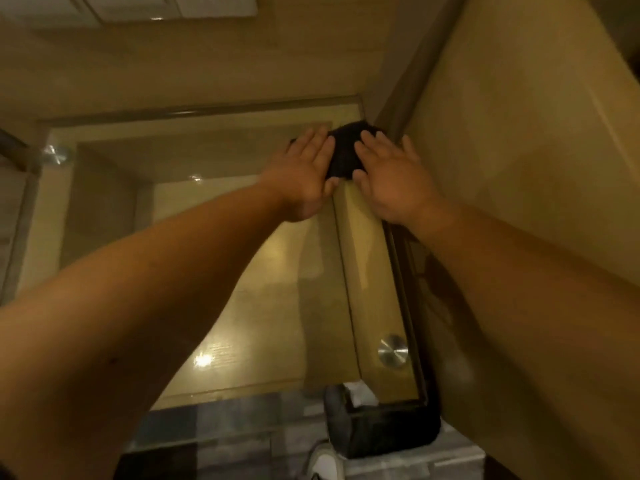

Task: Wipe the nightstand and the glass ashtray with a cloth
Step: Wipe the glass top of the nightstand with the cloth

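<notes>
- Seen from above, two bare arms reach forward over a nightstand (277,289) with a glossy glass tabletop (259,306).
- A dark cloth (344,152) lies bunched on the far right corner of the tabletop, close to where two beige walls meet.
- The left hand (308,171) lies flat on the left part of the cloth, fingers straight and close together, pointing away; it presses down and grips nothing.
- The right hand (388,171) lies flat on the right part of the cloth, fingers straight and slightly spread; it also presses without gripping.
- The two hands sit side by side, thumbs nearly touching at the near edge of the cloth, with a strip of cloth showing between them.
- A round metal disc (392,351) sits under the glass near the near right corner of the tabletop.
- Small bright reflections of light dot the glass on its left and near parts.
- Below the near right corner, on a grey tiled floor (225,420), stands a dark bin (381,427) with something white inside.
- A shoe (320,460) shows on the floor just left of the bin.
- A beige wall (519,168) fills the right side.
</notes>
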The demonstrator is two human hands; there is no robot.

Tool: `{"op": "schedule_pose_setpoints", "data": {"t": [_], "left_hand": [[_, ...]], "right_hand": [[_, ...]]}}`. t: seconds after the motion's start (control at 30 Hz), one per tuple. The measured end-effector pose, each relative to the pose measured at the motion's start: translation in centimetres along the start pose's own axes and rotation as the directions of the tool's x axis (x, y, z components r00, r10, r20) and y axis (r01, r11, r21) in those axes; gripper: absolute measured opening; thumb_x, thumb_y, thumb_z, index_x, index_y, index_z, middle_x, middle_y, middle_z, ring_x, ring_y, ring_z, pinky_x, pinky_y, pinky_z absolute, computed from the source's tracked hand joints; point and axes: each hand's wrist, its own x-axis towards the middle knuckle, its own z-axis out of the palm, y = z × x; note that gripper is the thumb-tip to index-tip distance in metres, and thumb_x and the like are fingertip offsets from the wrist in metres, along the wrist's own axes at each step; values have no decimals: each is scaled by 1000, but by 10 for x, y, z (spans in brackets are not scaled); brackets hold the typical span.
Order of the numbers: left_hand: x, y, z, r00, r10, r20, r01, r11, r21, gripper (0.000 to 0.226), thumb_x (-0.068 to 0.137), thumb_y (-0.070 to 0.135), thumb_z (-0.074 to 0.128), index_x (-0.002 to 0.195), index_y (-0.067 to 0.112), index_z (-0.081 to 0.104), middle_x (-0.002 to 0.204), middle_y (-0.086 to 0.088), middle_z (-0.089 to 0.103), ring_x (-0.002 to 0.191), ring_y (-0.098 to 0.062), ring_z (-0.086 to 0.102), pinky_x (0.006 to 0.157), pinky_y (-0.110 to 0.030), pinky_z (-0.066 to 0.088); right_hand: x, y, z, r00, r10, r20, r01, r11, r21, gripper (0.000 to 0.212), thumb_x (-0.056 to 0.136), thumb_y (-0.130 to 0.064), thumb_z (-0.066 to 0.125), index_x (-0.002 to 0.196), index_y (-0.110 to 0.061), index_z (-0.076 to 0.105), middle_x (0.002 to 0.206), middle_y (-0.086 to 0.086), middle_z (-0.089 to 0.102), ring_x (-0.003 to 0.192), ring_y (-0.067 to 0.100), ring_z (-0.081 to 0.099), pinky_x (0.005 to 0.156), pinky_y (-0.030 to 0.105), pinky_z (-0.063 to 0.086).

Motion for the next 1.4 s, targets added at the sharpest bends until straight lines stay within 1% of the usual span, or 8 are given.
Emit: {"op": "schedule_pose_setpoints", "data": {"t": [0.4,0.53,0.67,0.73,0.87,1.03,1.17,1.4], "left_hand": [[-232,112,62,984,139,115,-142,990,22,99,84,79,18,151,10,-6,160,-10,-10,147,-25,-12,117,-52,-5],[-284,131,71,986,111,128,-120,991,66,86,94,57,36,151,10,-9,160,-10,-12,146,-25,-14,116,-49,-11],[-301,141,68,991,67,113,-80,990,119,72,99,27,38,150,11,-11,160,-9,-13,147,-24,-13,114,-46,-13],[-300,143,66,993,54,105,-66,991,113,69,100,24,36,151,11,-8,160,-9,-10,147,-24,-10,116,-44,-11],[-293,138,62,987,96,126,-113,984,137,65,99,22,32,152,10,-4,161,-11,-5,148,-24,-4,118,-42,-7],[-303,137,62,985,117,128,-132,984,122,61,99,19,33,152,11,3,161,-11,1,148,-22,2,118,-41,-6],[-336,147,58,954,215,210,-231,972,53,55,100,20,36,151,14,18,160,-10,14,147,-22,12,119,-40,-2],[-387,211,71,876,420,235,-385,905,-184,52,94,23,44,146,24,35,149,-4,36,132,-25,41,111,-37,33]], "right_hand": [[-268,-83,39,995,73,73,-71,997,-29,68,94,-55,22,134,-7,51,143,11,48,135,27,41,110,54,19],[-313,-111,44,983,130,132,-117,988,-99,75,91,-64,23,133,-9,53,141,10,51,133,26,44,106,56,23],[-322,-123,39,983,105,151,-84,986,-141,68,95,-43,45,150,-15,18,160,6,14,147,23,9,115,53,-2],[-319,-121,34,993,83,85,-68,984,-165,61,91,-26,53,146,-14,28,154,10,29,143,27,22,115,53,3],[-301,-116,34,998,29,-63,-39,986,-164,42,73,-14,68,113,-15,55,109,9,61,106,30,56,108,52,32],[-312,-119,36,992,27,-123,-34,998,-53,25,68,-11,73,92,-15,64,88,7,66,84,29,61,84,41,49],[-356,-124,27,995,7,102,-24,985,168,23,84,-19,57,106,-15,64,103,7,66,95,27,60,88,34,40],[-500,-123,24,942,229,244,-321,825,466,27,83,-29,53,105,-17,62,104,7,65,94,24,61,76,33,46]]}}
